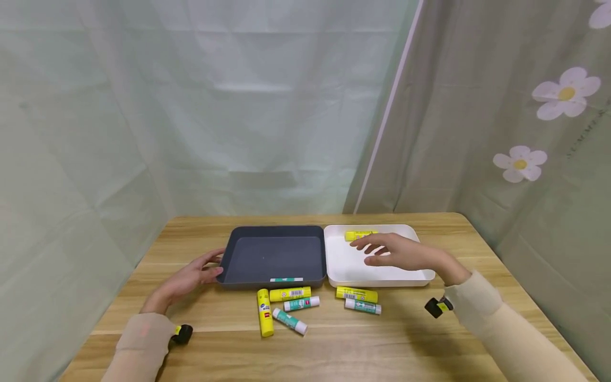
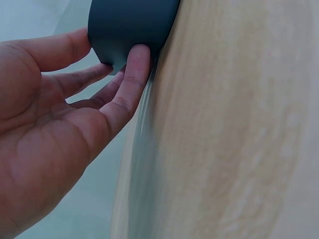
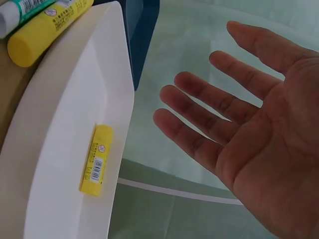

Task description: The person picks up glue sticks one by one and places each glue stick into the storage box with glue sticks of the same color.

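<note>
My left hand touches the left side of a dark grey tray. In the left wrist view its fingers are nearly straight, with fingertips against the tray's corner. My right hand, fingers apart and holding nothing, hovers over a white tray. A yellow glue stick lies inside the white tray along its far wall, partly hidden by the right hand in the head view. Inside the dark tray, a white-and-teal glue stick lies by the front wall, which covers its lower part.
Before the dark tray lie two yellow glue sticks and two white-and-teal ones. A yellow glue stick and a white-and-teal one lie before the white tray. A curtain hangs behind the wooden table.
</note>
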`<state>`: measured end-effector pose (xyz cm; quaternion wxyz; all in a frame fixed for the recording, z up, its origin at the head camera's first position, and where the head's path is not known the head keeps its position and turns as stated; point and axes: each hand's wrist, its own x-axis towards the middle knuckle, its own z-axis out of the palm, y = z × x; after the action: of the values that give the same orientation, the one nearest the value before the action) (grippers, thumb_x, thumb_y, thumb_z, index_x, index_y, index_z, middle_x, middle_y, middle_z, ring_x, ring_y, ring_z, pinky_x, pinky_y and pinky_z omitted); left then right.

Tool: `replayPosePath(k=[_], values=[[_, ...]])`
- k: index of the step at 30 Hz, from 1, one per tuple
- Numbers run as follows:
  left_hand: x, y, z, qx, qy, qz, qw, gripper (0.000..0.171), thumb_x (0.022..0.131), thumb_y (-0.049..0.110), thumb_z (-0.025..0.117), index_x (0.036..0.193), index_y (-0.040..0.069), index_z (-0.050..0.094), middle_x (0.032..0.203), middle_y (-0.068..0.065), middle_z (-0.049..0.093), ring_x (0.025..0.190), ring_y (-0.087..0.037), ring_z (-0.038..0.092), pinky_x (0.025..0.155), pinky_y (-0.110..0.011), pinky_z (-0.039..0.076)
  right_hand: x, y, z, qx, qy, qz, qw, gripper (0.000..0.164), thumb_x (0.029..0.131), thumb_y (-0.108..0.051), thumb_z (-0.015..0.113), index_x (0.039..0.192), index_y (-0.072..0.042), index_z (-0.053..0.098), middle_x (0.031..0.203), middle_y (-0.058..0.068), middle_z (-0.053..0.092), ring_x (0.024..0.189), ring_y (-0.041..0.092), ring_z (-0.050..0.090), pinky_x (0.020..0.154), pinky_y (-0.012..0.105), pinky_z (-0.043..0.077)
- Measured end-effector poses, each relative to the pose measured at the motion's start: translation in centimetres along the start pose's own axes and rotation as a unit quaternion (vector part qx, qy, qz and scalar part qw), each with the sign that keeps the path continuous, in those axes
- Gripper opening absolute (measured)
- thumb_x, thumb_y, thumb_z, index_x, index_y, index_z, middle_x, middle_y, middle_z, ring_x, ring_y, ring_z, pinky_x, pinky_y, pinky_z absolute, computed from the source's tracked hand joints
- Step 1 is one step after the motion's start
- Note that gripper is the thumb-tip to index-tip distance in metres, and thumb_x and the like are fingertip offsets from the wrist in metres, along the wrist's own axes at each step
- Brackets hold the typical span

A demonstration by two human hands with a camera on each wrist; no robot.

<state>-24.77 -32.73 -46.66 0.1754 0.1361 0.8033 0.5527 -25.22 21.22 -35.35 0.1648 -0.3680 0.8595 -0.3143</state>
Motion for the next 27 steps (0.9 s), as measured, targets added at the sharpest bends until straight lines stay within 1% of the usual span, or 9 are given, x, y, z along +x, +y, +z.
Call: replayPosePath(k=[6, 9, 13, 17, 24, 27], values=[[0.1, 0.0, 0.1, -0.001, -0.001, -0.001, 1.0000, 0.072, 0.109, 0.015, 0.055, 0.164, -0.004, 0.013, 0.153, -0.036, 0.026, 0.135, -0.049, 0.045, 0.102, -0.045, 0.053, -1.1, 0.3, 1.2, 0.000, 0.032, 0.004, 0.999, 0.043, 0.106, -0.030, 0.064, 0.146, -0.013, 0.060, 0.136, 0.005, 0.065, 0.121, 0.025, 0.064, 0.097, 0.040, 0.056], [0.1, -0.1, 0.1, 0.000, 0.000, -0.002, 1.0000, 0.071, 0.110, 0.015, 0.054, 0.164, -0.004, 0.013, 0.154, -0.036, 0.026, 0.135, -0.050, 0.044, 0.103, -0.047, 0.052, -1.6, 0.3, 1.8, -0.001, 0.040, 0.007, 0.999, 0.041, 0.106, -0.030, 0.064, 0.143, -0.014, 0.062, 0.133, 0.004, 0.067, 0.118, 0.025, 0.065, 0.094, 0.039, 0.057], [0.1, -0.1, 0.1, 0.003, 0.002, -0.002, 1.0000, 0.072, 0.109, 0.016, 0.055, 0.164, -0.004, 0.013, 0.154, -0.036, 0.027, 0.136, -0.051, 0.044, 0.104, -0.048, 0.051, -1.9, 0.4, 2.6, -0.001, 0.045, -0.005, 0.999, 0.037, 0.106, -0.028, 0.064, 0.140, -0.013, 0.064, 0.131, 0.003, 0.068, 0.117, 0.027, 0.066, 0.095, 0.039, 0.057], [0.1, -0.1, 0.1, 0.002, 0.002, 0.000, 1.0000, 0.073, 0.109, 0.017, 0.056, 0.164, -0.004, 0.013, 0.154, -0.036, 0.026, 0.137, -0.052, 0.042, 0.103, -0.046, 0.052, -2.2, 0.6, 3.3, 0.002, 0.047, -0.010, 0.999, 0.036, 0.106, -0.029, 0.063, 0.139, -0.012, 0.064, 0.131, 0.002, 0.068, 0.116, 0.024, 0.066, 0.097, 0.039, 0.056], [0.1, -0.2, 0.1, 0.000, 0.002, 0.003, 1.0000, 0.072, 0.110, 0.016, 0.055, 0.164, -0.004, 0.013, 0.155, -0.037, 0.024, 0.138, -0.052, 0.040, 0.101, -0.043, 0.053, -2.7, 1.0, 4.5, 0.017, 0.045, -0.011, 0.999, 0.038, 0.107, -0.030, 0.063, 0.139, -0.011, 0.064, 0.132, 0.011, 0.067, 0.114, 0.018, 0.065, 0.099, 0.038, 0.055], [0.0, -0.2, 0.1, 0.000, 0.003, 0.004, 1.0000, 0.071, 0.110, 0.016, 0.055, 0.164, -0.004, 0.013, 0.155, -0.037, 0.024, 0.138, -0.053, 0.040, 0.100, -0.042, 0.054, -2.8, 1.0, 5.0, 0.025, 0.048, -0.009, 0.999, 0.039, 0.107, -0.030, 0.063, 0.140, -0.010, 0.064, 0.131, 0.012, 0.067, 0.113, 0.016, 0.064, 0.099, 0.037, 0.055]])
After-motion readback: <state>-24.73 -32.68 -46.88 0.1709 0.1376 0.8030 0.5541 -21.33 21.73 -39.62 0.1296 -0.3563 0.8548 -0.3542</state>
